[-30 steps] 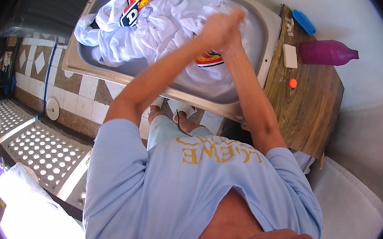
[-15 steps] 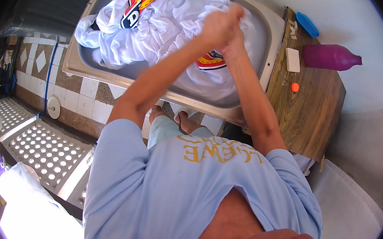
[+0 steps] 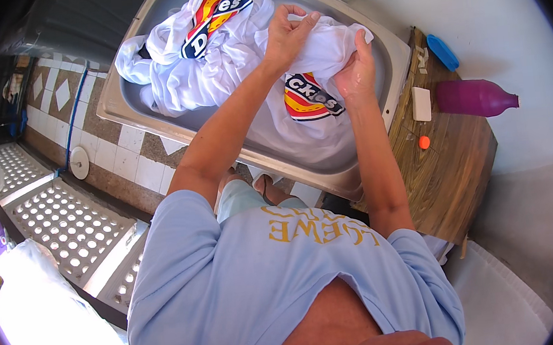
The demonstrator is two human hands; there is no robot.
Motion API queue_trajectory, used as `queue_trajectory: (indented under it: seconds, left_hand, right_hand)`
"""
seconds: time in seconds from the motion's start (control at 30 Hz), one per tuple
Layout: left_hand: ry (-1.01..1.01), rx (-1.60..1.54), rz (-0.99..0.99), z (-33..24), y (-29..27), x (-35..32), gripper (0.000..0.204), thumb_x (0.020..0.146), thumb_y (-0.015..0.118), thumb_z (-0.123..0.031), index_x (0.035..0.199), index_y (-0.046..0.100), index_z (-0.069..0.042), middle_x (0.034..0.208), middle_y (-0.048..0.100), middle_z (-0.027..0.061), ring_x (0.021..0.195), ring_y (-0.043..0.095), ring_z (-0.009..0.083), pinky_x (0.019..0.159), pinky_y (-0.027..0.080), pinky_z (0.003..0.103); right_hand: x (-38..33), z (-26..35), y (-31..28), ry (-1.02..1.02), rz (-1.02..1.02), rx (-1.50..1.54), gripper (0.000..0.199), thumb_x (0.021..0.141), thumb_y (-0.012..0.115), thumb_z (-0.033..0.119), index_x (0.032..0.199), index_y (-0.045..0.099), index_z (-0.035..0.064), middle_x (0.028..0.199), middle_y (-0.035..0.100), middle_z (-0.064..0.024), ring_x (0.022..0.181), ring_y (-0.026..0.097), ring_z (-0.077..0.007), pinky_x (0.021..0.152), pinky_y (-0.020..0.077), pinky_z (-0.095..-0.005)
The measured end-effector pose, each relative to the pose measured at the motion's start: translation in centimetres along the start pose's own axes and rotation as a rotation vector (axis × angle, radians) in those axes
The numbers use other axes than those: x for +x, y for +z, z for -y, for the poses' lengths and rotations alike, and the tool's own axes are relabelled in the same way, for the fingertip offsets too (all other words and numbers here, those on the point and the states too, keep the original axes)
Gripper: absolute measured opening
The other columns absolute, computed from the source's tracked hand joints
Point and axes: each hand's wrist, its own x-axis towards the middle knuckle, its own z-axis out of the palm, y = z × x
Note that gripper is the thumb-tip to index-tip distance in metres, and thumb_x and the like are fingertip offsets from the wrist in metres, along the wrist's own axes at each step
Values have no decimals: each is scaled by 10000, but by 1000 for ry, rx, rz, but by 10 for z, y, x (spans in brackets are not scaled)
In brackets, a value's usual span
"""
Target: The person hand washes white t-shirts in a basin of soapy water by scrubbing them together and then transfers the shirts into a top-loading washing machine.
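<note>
A wet white garment (image 3: 321, 52) with a red, yellow and navy printed emblem lies bunched in a grey rectangular basin (image 3: 398, 44). My left hand (image 3: 287, 37) has its fingers curled on a fold at the garment's upper middle. Across from it, my right hand (image 3: 356, 75) grips the right end, thumb up along the cloth and fingers partly hidden under it. The stretch between the hands is lifted above the shallow water. To the left, more white cloth (image 3: 194, 80) with a like emblem is heaped in the basin; whether it is the same piece I cannot tell.
Right of the basin, a wooden tabletop (image 3: 450, 176) holds a cream soap bar (image 3: 422, 104), a small orange ball-like thing (image 3: 424, 142), a purple bottle (image 3: 476, 98) lying down and a blue dish (image 3: 443, 52). Perforated panels (image 3: 68, 222) and a blue hose (image 3: 73, 112) are at left.
My hands, pressed together over the garment and blurred before, have moved apart and now hold a stretch of it between them. More of the lower emblem shows.
</note>
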Motion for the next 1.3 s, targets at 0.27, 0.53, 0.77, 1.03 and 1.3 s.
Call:
queue_trajectory:
  seconds: [0.27, 0.53, 0.77, 1.03, 1.3]
  left_hand:
    - [-256, 33, 266, 5, -14, 11, 331, 830, 698, -305, 965, 593, -22, 789, 643, 83, 695, 595, 106, 611, 481, 238]
    - [108, 1269, 224, 39, -13, 16, 376, 858, 563, -401, 1025, 585, -64, 866, 666, 159, 814, 639, 331, 726, 502, 408]
    - [238, 1576, 418, 70, -13, 17, 381, 872, 519, -306, 1137, 496, -34, 884, 656, 176, 830, 633, 346, 721, 492, 446]
    - [164, 1120, 332, 72, -28, 27, 327, 837, 612, -264, 1053, 617, -19, 866, 655, 170, 844, 631, 259, 758, 496, 364]
    - [-539, 128, 347, 1, -39, 13, 242, 805, 722, -264, 915, 649, -61, 904, 656, 16, 835, 602, 94, 749, 487, 238]
  right_hand:
    - [10, -3, -13, -191, 2, -271, 406, 837, 596, 93, 1198, 412, 62, 1102, 525, -67, 1029, 540, -212, 913, 436, -367]
    - [36, -35, -36, -392, -116, -1529, 372, 817, 552, 80, 1159, 417, 19, 1024, 585, -259, 954, 568, -423, 812, 454, -451]
    - [55, -68, -78, -547, -29, -1582, 374, 827, 513, 56, 1191, 441, 10, 1159, 528, -243, 1081, 506, -406, 908, 408, -437]
    - [54, -59, -73, -395, -85, -1103, 392, 849, 539, 15, 1231, 451, 11, 1146, 565, -156, 1047, 557, -260, 923, 435, -357]
    - [24, -15, -38, -94, 62, -51, 503, 817, 623, -20, 1266, 402, 33, 1112, 584, -94, 1010, 578, -177, 893, 470, -315]
